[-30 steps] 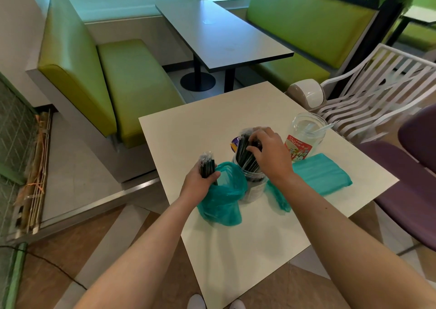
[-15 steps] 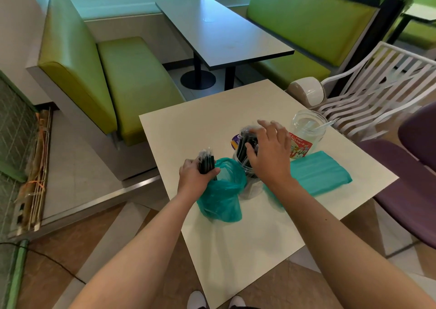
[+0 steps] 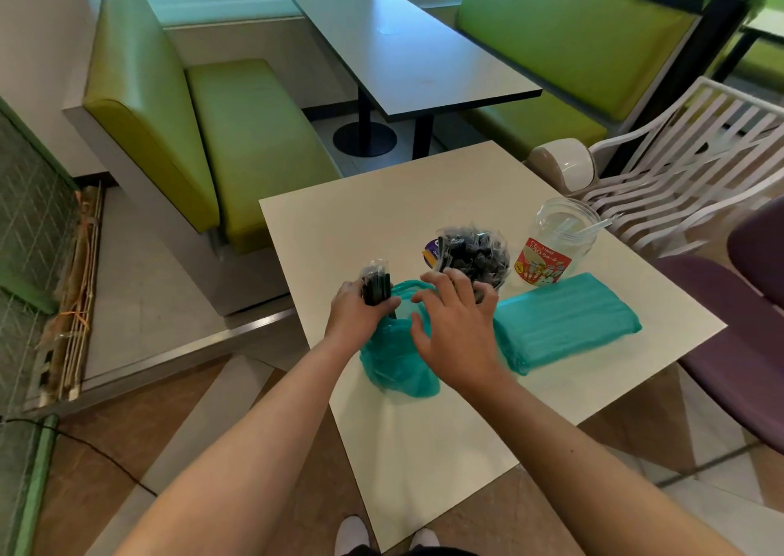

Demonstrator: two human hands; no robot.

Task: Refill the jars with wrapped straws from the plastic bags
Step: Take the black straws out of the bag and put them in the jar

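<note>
Teal plastic marked the work: an opened, crumpled bag (image 3: pixel 396 356) lay on the white table (image 3: pixel 424 449) under both hands, and a second, still-packed teal bag (image 3: pixel 564 324) lay flat just to the right of it. The left hand (image 3: pixel 360 313) was wrapped around a small bundle of black wrapped straws (image 3: pixel 375 286), held upright at the mouth of the open bag. The right hand (image 3: pixel 454 326) hovered over that bag with its fingers spread and loosely bent, gripping nothing that could be seen. Just beyond its fingertips stood a jar (image 3: pixel 473 258) already crowded with black wrapped straws, while a clear jar with a red label (image 3: pixel 555 246) sat farther right, apart from the others and holding only a pale piece or two. By that lay of things, the step in hand seemed to be the handover of another bundle from bag to jar. The next move would call for the free right hand to take the bundle, or more straws from the bag, and stand them in a jar; since the dark jar looked near full, the labelled jar was likely the better target, though its depth could not be judged.
</note>
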